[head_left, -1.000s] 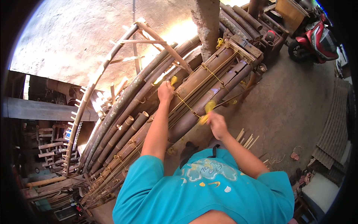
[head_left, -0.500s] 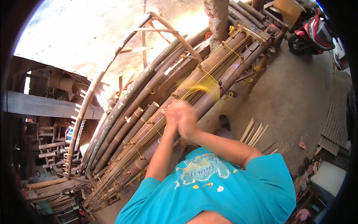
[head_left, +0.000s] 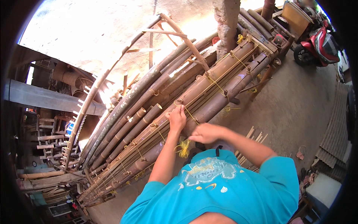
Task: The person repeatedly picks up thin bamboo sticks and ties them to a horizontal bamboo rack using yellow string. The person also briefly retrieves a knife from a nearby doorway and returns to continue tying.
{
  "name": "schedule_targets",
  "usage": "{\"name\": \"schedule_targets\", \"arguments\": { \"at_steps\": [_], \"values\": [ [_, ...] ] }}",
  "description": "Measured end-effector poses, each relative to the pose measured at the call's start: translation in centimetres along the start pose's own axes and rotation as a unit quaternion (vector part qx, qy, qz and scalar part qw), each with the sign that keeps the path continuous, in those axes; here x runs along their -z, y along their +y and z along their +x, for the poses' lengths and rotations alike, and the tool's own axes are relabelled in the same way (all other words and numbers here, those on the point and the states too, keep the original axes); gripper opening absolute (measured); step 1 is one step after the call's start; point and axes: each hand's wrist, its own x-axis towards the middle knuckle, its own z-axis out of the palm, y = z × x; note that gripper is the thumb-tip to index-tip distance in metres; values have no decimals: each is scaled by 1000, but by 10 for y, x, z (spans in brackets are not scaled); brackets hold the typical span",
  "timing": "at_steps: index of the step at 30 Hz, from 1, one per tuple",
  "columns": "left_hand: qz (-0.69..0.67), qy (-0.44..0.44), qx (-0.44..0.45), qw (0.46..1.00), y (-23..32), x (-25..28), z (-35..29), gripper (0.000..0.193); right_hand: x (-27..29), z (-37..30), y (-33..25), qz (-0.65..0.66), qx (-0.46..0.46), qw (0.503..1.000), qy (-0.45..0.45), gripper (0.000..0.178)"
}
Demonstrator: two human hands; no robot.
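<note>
Two long brown bamboo poles [head_left: 223,98] lie side by side, with thin bamboo strips [head_left: 199,95] running between them. Yellow cord [head_left: 216,85] is strung back and forth across them around short wooden pegs [head_left: 179,101]. At one peg on the far pole, my left hand [head_left: 177,118] pinches the cord with its fingertips. My right hand [head_left: 206,133] is closed over the near pole, just beside a peg. A loose yellow cord bundle [head_left: 182,148] hangs by its fingers, and the cord seems to run into that hand.
Beyond the poles lie more bamboo lengths [head_left: 149,84] and a curved bamboo frame [head_left: 99,84]. A rough post [head_left: 226,28] rises at the far side. Cut sticks [head_left: 250,143] lie on the floor to my right. A red motorbike [head_left: 320,44] stands at the far right.
My hands were together over the strips and have parted; the right one came back toward me. The cord bundle swung from beyond my hands to below the right one.
</note>
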Motion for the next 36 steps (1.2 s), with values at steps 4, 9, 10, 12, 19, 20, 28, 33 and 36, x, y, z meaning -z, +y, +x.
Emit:
{"name": "schedule_targets", "arguments": {
  "at_steps": [4, 9, 10, 12, 19, 20, 28, 33, 36],
  "values": [
    [-189, 3, -25, 982, 24, 18, 18, 23, -52, -8, 26, 14, -37, 990, 132, 43],
    [-244, 75, 8, 967, 11, 18, 108, 34, -50, -13, 18, -118, -65, 988, 79, 33],
    [-141, 97, -3, 985, -30, -9, 111, 37, -59, -10, 13, -166, -42, 984, 59, 29],
    [-44, 71, -25, 996, -53, -21, 117, 41, -78, -3, -7, -240, -65, 965, 87, 20],
    [-38, 13, -10, 999, -82, 91, 34, 46, -196, 37, -26, 427, -257, 860, 105, 25],
    [-23, 39, 1, 999, -103, 103, 6, 45, -211, 44, -22, 583, -304, 748, 97, 26],
    [-44, 8, -90, 995, -196, 50, -75, 25, -170, 211, -137, 494, -33, 739, 457, 23],
    [-2, 33, -72, 997, -165, 65, -78, 30, -105, 266, -84, -44, -38, 996, 68, 33],
    [-51, -67, -32, 996, -155, 82, -80, 27, -97, 315, -95, 28, 19, 997, 72, 40]
  ]
}}
